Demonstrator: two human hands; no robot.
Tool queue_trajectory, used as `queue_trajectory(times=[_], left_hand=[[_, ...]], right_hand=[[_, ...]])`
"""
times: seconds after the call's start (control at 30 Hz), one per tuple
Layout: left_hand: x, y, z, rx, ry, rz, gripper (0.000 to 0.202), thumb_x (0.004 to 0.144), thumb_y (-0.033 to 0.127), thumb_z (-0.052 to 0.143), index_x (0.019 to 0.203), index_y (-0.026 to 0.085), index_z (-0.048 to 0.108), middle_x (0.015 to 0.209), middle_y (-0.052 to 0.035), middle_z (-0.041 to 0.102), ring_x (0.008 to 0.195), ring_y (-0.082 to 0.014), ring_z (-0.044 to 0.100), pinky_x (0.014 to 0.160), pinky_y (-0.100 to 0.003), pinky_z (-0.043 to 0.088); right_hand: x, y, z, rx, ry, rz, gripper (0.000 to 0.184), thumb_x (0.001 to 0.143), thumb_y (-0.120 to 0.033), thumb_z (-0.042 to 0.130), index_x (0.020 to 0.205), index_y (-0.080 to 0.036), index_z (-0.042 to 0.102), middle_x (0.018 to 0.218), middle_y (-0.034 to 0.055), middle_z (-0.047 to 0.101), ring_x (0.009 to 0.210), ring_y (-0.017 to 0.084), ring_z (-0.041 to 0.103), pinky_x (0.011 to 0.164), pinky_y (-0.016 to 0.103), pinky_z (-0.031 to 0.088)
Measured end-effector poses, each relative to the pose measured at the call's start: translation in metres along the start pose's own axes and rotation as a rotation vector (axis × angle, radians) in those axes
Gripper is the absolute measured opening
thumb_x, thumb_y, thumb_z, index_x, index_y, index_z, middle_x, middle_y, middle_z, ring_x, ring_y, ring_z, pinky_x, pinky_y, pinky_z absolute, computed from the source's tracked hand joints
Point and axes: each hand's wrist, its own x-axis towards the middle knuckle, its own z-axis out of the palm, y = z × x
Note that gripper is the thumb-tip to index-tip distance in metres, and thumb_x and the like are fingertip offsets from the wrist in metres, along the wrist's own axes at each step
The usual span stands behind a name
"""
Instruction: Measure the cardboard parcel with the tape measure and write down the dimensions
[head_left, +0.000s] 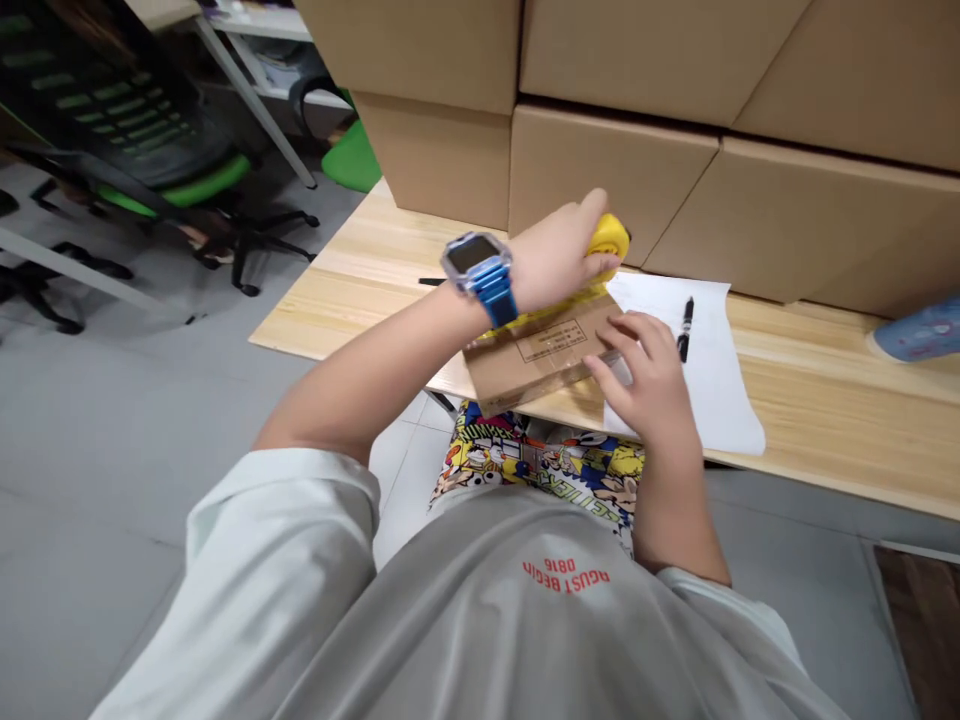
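A small flat cardboard parcel (536, 358) with a printed label lies at the near edge of the wooden table (825, 400). My left hand (559, 255), with a blue watch on the wrist, is closed around a yellow tape dispenser (609, 238) held over the parcel's far edge, where a strip of yellow tape runs. My right hand (645, 375) rests on the parcel's right end, fingers curled and pressing it down. Beside that hand lies a white sheet of paper (712, 360) with a black pen (685, 328) on it.
Large cardboard boxes (600, 110) are stacked along the back of the table. A blue object (919, 335) sits at the right edge. Office chairs with green seats (150, 150) stand on the grey floor to the left.
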Motion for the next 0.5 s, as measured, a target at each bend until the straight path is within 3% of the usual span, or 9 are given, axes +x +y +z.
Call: queue_trajectory(times=[0.13,0.27,0.33,0.37,0.43,0.5], left_hand=[[0.025,0.012,0.02,0.136,-0.117,-0.033,0.039,0.098,0.024,0.057,0.133,0.011,0.048,0.136,-0.0179,0.059,0.116,-0.0272,0.064,0.098,-0.035,0.048],[0.021,0.017,0.022,0.245,-0.153,-0.058,0.045,0.099,0.027,0.053,0.141,0.012,0.045,0.136,-0.0177,0.057,0.116,-0.0258,0.064,0.1,-0.034,0.049],[0.016,0.015,0.018,0.254,-0.176,-0.071,0.043,0.1,0.029,0.052,0.139,0.011,0.046,0.134,-0.0177,0.057,0.116,-0.0259,0.063,0.102,-0.035,0.049],[0.013,0.013,0.017,0.251,-0.184,-0.078,0.042,0.1,0.03,0.051,0.137,0.011,0.046,0.133,-0.0181,0.057,0.116,-0.0264,0.063,0.103,-0.036,0.049],[0.008,0.009,0.014,0.238,-0.186,-0.096,0.04,0.101,0.032,0.05,0.134,0.009,0.047,0.132,-0.0189,0.057,0.117,-0.0271,0.062,0.104,-0.038,0.049],[0.002,0.005,0.014,0.219,-0.173,-0.119,0.039,0.102,0.033,0.048,0.133,0.009,0.047,0.13,-0.0192,0.057,0.117,-0.0272,0.061,0.105,-0.04,0.049]], right_hand=[[0.005,-0.008,0.005,-0.026,-0.04,0.016,0.036,0.1,-0.049,0.057,0.091,-0.015,0.069,0.104,0.0166,0.073,0.104,0.031,0.064,0.094,0.047,0.056],[0.027,-0.014,0.007,-0.151,-0.22,0.21,0.042,0.103,-0.044,0.044,0.083,-0.015,0.068,0.088,0.0163,0.068,0.089,0.032,0.06,0.082,0.048,0.053],[0.037,-0.02,0.012,-0.145,-0.258,0.363,0.036,0.097,-0.034,0.046,0.105,-0.007,0.069,0.102,0.0211,0.068,0.099,0.035,0.06,0.088,0.05,0.052],[0.041,-0.023,0.014,-0.113,-0.278,0.436,0.043,0.094,-0.03,0.047,0.121,-0.002,0.065,0.112,0.0239,0.067,0.105,0.036,0.06,0.092,0.051,0.052],[0.045,-0.029,0.017,-0.022,-0.323,0.538,0.062,0.092,-0.027,0.045,0.146,0.003,0.047,0.132,0.0278,0.06,0.117,0.038,0.058,0.099,0.052,0.051],[0.046,-0.033,0.018,0.066,-0.375,0.587,0.071,0.095,-0.027,0.039,0.159,0.001,0.029,0.148,0.0274,0.052,0.127,0.038,0.056,0.103,0.053,0.05]])
